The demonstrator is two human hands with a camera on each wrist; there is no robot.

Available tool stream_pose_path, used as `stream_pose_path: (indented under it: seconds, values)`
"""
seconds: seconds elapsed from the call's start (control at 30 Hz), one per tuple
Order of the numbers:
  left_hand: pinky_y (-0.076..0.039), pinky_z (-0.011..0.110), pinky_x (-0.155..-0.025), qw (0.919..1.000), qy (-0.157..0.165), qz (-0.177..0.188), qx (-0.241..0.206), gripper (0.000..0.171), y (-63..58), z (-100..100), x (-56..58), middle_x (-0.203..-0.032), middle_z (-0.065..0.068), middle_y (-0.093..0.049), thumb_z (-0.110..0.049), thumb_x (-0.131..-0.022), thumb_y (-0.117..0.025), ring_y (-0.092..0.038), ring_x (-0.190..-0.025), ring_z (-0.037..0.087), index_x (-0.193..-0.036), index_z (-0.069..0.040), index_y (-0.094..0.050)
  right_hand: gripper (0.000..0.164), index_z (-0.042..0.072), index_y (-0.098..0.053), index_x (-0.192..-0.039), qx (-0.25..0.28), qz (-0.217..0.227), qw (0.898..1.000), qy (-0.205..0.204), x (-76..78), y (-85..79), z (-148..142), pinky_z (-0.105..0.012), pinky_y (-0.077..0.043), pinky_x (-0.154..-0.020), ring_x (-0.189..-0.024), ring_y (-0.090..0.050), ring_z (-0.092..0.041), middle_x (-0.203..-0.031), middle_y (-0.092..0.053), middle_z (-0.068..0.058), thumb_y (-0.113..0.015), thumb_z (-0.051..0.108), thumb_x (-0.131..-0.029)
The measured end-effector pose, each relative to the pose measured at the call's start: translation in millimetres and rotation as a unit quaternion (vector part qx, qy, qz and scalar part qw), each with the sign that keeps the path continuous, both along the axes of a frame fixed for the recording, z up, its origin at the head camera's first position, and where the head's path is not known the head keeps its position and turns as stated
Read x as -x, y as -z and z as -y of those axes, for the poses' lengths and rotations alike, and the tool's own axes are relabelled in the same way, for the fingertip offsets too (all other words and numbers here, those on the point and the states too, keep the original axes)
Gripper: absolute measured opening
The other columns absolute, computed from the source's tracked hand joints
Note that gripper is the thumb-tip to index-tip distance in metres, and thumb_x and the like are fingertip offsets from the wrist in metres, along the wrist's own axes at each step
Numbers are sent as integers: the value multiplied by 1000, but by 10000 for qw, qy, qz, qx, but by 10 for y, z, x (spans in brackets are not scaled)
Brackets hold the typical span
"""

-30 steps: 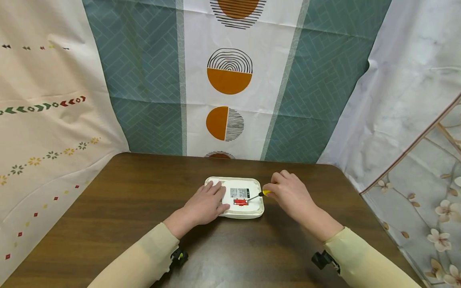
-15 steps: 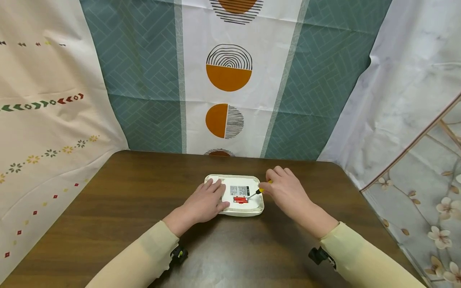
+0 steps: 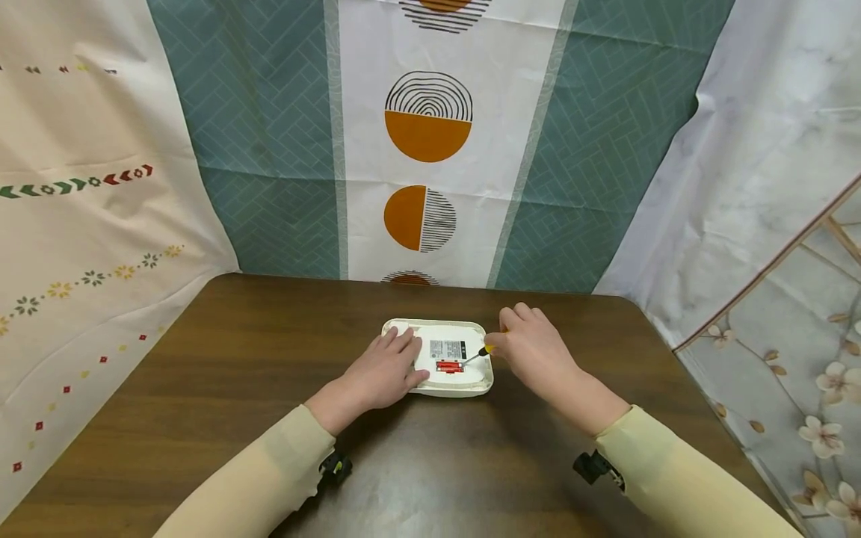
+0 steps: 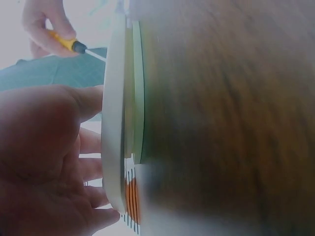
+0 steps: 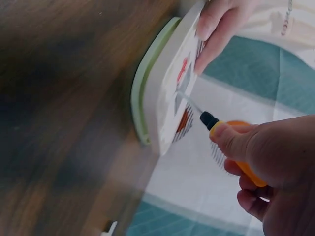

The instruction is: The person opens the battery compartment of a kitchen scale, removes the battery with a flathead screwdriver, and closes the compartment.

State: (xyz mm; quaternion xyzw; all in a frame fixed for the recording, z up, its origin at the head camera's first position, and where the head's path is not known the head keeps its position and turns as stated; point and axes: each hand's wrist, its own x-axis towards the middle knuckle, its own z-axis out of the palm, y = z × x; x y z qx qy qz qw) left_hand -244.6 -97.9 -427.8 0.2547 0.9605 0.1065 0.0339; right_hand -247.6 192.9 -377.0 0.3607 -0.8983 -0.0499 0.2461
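A white, round-cornered device [image 3: 475, 382] lies on the table, with a printed label [image 3: 444, 349] and a small slot of red batteries [image 3: 449, 366] facing up. Its lower side shows pale green [image 5: 139, 101] in the right wrist view. My left hand [image 3: 385, 370] rests on the left part of the device, its fingers spread across it and the thumb near the front edge. My right hand [image 3: 534, 347] grips a screwdriver [image 5: 209, 120] by its yellow handle. The screwdriver's metal tip reaches the right end of the battery slot; exact contact is too small to tell.
The brown wooden table [image 3: 269, 336] surrounds the device. Behind it hangs a patterned cloth [image 3: 282, 224], with more cloth on the left [image 3: 101, 224] and right [image 3: 773, 261]. A small white object [image 5: 110, 227] shows at the bottom of the right wrist view.
My right hand has shifted slightly left with the screwdriver, and its tip stays at the slot's right end. My left hand keeps its place on the device. The head view has tilted slightly.
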Motion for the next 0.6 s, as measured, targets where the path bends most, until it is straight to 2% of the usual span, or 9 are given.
stream_pose_path:
  seconds: [0.07,0.33,0.47,0.6]
  values:
    - [-22,59,-133,10000,-5,0,-10,70,-12,3,4,-176,20,-35,-45,-114,-60,-24,-165,46,-167,-1,-45,26,20,-88,-99,203,150,9997,11,20,18,-38,-36,-40,-69,-78,-43,-24,-82,-50,-1,-100,8,-80]
    - [-22,60,-133,10000,-17,-22,-29,70,-21,4,4,-176,21,-35,-45,-114,-60,-25,-165,46,-167,-1,-46,26,16,-88,-102,695,549,9960,-86,92,66,-149,-35,-42,-66,-75,-44,-23,-82,-54,-1,-98,6,-81]
    - [-22,61,-133,10000,-21,-14,-35,70,-17,1,-1,-176,21,-35,-45,-114,-60,-25,-165,46,-167,-1,-46,21,15,-89,-103,974,955,9906,62,97,100,-213,-34,-42,-65,-75,-43,-20,-80,-54,2,-95,8,-85]
    - [-23,60,-133,10000,-20,12,-37,69,-2,2,-4,-176,21,-35,-45,-115,-60,-25,-165,46,-167,-1,-46,17,15,-89,-107,1042,1308,9856,258,83,130,-266,-32,-43,-67,-76,-43,-17,-80,-54,6,-91,12,-91]
